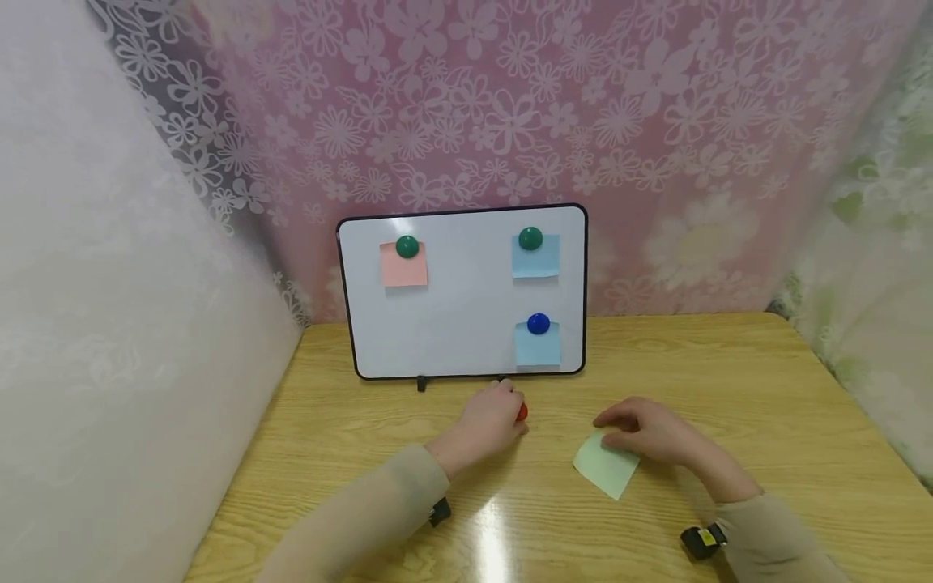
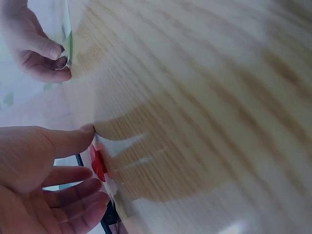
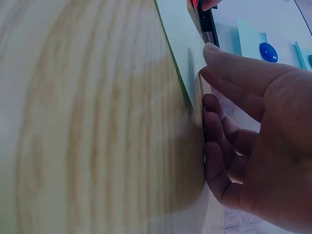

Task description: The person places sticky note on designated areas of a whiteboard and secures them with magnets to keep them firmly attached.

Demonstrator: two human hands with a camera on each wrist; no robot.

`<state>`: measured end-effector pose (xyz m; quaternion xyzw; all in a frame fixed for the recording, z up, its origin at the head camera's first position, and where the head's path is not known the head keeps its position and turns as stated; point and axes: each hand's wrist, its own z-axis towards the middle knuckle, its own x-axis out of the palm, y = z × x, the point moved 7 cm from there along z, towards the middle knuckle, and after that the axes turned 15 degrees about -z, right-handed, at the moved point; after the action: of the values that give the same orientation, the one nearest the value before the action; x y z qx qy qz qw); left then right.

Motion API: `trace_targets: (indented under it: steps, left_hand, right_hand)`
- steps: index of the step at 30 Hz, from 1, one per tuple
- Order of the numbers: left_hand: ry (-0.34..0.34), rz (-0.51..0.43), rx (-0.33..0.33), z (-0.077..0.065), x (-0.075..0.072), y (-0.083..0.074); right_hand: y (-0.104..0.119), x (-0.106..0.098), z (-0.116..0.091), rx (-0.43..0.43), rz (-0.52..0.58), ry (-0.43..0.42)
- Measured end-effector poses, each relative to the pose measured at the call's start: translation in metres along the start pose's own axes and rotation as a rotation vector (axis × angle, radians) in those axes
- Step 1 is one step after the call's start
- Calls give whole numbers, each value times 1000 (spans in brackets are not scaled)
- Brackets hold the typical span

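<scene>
On the wooden table, my left hand [image 1: 490, 421] reaches around a red round magnet [image 1: 521, 412]. In the left wrist view the red magnet [image 2: 98, 163] shows between the thumb and the parted fingers, close to the fingertips. To the right, my right hand [image 1: 652, 433] pinches the upper edge of a pale green sticky note [image 1: 607, 465] between thumb and index finger. Seen from the right wrist, the green note [image 3: 178, 39] stretches away from the thumb just over the tabletop, and the other fingers of the right hand [image 3: 273, 126] are loosely bent.
Behind the hands stands a black-framed whiteboard [image 1: 466, 300] on small feet. A pink note [image 1: 404, 271] and an upper blue note [image 1: 535, 263] hang under green magnets; a lower blue note [image 1: 538, 348] hangs under a blue magnet [image 1: 538, 324]. Floral cloth [image 1: 510, 121] covers the back.
</scene>
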<state>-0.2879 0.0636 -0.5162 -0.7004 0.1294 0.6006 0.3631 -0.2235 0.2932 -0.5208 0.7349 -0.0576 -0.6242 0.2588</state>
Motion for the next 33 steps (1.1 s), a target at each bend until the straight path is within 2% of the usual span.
trace_targets:
  steps: [16,25,33]
  left_hand:
    - [-7,-82,-103,3,-2,5]
    - [-33,-90,-118,6,-6,2]
    - [-25,-92,-135,6,1,4]
  right_hand:
    - [3,6,5,6,-55,-24]
    - [7,3,5,10,-63,-38]
    - [5,5,5,31,-44,-23]
